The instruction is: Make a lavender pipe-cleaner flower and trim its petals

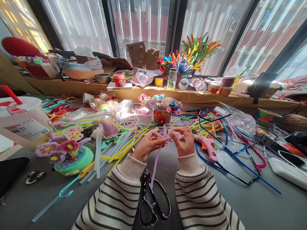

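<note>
My left hand pinches a lilac pipe cleaner that is looped and bent at its upper part. One long tail hangs down between my sleeves, and a short end sticks up above the fingers. From the other side, my right hand grips the looped part with thumb and fingertips; the fingers partly hide it. Below the hands lies a pair of black-handled scissors, handles towards me. A pink glue gun rests just right of my right hand, its nozzle end behind that hand.
A basket of fuzzy flowers stands beyond my hands. To the left are clear glue sticks, a green pot with purple flowers and a drink cup. Blue pipe cleaners and a black cord sprawl on the right.
</note>
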The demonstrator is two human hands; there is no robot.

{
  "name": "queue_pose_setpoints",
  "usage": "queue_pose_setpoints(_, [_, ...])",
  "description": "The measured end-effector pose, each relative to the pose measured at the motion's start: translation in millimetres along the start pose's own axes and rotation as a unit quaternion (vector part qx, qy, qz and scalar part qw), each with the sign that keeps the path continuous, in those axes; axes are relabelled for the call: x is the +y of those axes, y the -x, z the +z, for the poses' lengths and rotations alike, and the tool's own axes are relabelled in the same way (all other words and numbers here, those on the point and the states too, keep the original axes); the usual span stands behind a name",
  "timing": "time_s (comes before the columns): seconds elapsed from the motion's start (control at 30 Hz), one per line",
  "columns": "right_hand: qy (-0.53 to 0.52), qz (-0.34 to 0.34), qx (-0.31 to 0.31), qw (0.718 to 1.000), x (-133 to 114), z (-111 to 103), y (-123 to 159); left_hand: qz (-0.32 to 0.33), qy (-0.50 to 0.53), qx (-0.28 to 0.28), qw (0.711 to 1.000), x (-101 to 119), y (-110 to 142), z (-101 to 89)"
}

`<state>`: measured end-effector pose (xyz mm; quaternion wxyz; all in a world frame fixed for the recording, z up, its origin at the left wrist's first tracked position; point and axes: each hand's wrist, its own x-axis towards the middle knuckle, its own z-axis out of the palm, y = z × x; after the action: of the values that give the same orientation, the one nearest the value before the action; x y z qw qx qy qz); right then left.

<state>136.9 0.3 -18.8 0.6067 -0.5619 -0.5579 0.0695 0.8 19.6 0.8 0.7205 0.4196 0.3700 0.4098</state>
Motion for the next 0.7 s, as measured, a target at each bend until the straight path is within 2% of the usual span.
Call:
queue_pose_setpoints(0.17, [-0.032, -0.004, -0.034, 0.999, 2, 2, 3, 0.003, 0.021, 0.015, 1.000, 1, 0, -0.4])
queue_pose_setpoints(0.3, [-0.086, 0.061, -0.068, 0.992, 6, 7, 6, -0.007, 0.025, 0.024, 0.999, 0, 1, -0.4])
queue_pose_setpoints(0.47, [-0.148, 0.131, -0.132, 0.971, 16, 6, 3, -0.015, 0.009, 0.008, 1.000, 0, 1, -1.6])
queue_pose_setpoints(0.57, [-0.137, 0.114, -0.161, 0.971, 17, 4, 0, -0.042, 0.010, -0.005, 0.999, -1, 1, -2.5])
queue_pose_setpoints(0.7, [-0.132, 0.080, -0.119, 0.981, 10, 3, 2, -0.070, 0.005, -0.062, 0.996, -2, 0, -3.0])
